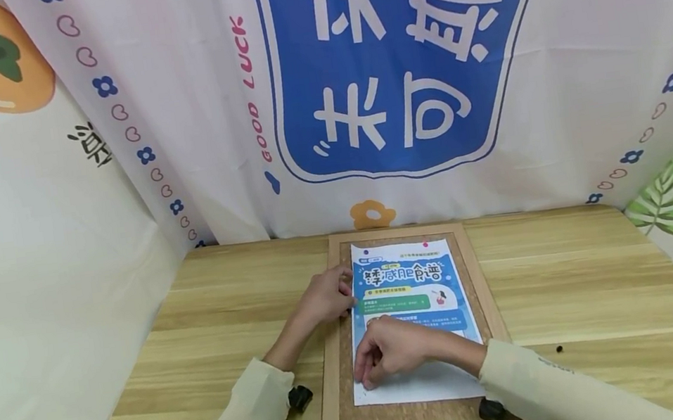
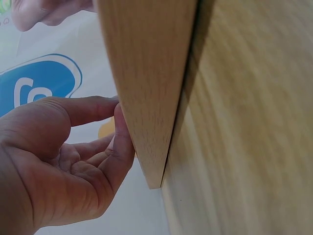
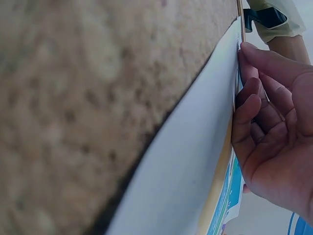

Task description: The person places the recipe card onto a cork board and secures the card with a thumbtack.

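A blue-and-white printed poster [image 1: 409, 302] lies on a wood-framed cork board [image 1: 402, 415]. Two pushpins hold its top, a blue pushpin [image 1: 366, 252] on the left and a red pushpin [image 1: 425, 244] on the right. My left hand [image 1: 325, 296] is at the poster's left edge, thumb and index tips close together; the frame [image 2: 146, 88] hides what they touch in the left wrist view. Near the lower left corner, my right hand [image 1: 393, 348] touches the poster with thumb and curled fingers [image 3: 247, 110]. Whether something small sits between those fingertips is hidden.
The board rests on a wood-grain table [image 1: 228, 309], its near edge toward me. A small black object [image 1: 559, 349] lies on the table to the right of the board. Printed white cloth [image 1: 207, 149] hangs behind and at both sides.
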A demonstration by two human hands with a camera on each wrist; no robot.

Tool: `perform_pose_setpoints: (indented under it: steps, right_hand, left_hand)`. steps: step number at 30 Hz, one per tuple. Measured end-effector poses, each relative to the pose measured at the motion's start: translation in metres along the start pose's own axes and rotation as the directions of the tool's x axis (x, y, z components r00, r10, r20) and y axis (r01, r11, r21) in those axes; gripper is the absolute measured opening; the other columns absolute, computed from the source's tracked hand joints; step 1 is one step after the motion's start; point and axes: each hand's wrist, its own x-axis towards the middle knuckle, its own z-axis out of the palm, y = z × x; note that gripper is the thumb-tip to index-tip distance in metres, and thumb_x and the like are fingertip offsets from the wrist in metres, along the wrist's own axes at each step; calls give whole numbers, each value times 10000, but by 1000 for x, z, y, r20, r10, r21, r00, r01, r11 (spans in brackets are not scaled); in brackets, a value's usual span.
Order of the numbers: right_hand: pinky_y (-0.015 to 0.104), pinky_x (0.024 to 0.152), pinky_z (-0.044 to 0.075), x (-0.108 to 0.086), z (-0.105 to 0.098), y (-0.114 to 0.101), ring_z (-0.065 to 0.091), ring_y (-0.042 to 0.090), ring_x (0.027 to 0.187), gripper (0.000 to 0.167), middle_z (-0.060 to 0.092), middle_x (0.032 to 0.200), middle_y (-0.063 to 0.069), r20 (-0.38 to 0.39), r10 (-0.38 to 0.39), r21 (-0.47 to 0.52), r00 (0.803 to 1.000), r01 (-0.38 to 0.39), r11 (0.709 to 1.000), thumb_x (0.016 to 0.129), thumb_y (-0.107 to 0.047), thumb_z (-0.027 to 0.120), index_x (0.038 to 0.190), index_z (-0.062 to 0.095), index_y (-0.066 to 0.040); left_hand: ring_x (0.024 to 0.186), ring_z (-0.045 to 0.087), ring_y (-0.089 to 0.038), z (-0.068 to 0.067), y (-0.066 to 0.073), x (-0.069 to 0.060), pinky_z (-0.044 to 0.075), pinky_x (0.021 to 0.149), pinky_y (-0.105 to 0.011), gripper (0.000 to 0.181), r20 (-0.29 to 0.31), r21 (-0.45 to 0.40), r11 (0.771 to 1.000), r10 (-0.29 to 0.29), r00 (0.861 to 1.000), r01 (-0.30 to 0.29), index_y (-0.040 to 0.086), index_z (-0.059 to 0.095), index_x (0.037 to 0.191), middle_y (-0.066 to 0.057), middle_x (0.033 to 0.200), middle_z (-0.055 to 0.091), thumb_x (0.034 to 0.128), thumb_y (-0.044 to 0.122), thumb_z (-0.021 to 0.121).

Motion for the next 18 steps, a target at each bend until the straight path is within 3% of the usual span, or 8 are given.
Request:
perform_pose_setpoints:
  steps: [18]
  right_hand:
    - [120, 572, 486, 3, 3, -3, 669, -27, 634, 84, 790, 756, -69, -57, 39, -29, 998, -40, 999, 867, -28, 871, 880, 848, -108]
  left_hand:
    - [636, 660, -170, 0, -1, 0, 570, 547, -236, 526, 5, 0, 1000, -17, 1000, 17, -28, 597, 1420, -102, 892, 712, 926, -34, 777]
